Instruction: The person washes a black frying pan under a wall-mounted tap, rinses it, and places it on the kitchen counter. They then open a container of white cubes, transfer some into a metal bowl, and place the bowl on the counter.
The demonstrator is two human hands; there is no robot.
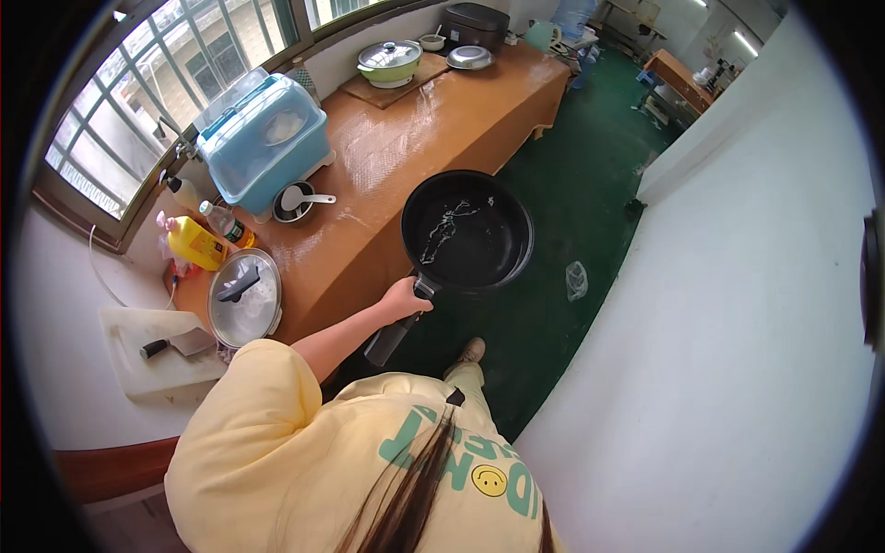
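My left hand (406,300) is closed around the black handle of a deep frying pan (498,241), near where the handle joins the pan. The pan is held out in front of me, partly past the counter's front edge and over the green floor. Its dark inside faces up, with a whitish wet streak and a few shiny spots on it. The handle's end points back toward my body. My right hand does not show.
Along the window side runs a brown counter (369,221). On it are a blue dish box (253,147), a glass lid (247,311), bottles, and a lidded green pot (389,66). A cleaver (189,343) lies on a white board (138,324). A white wall (719,304) rises at right.
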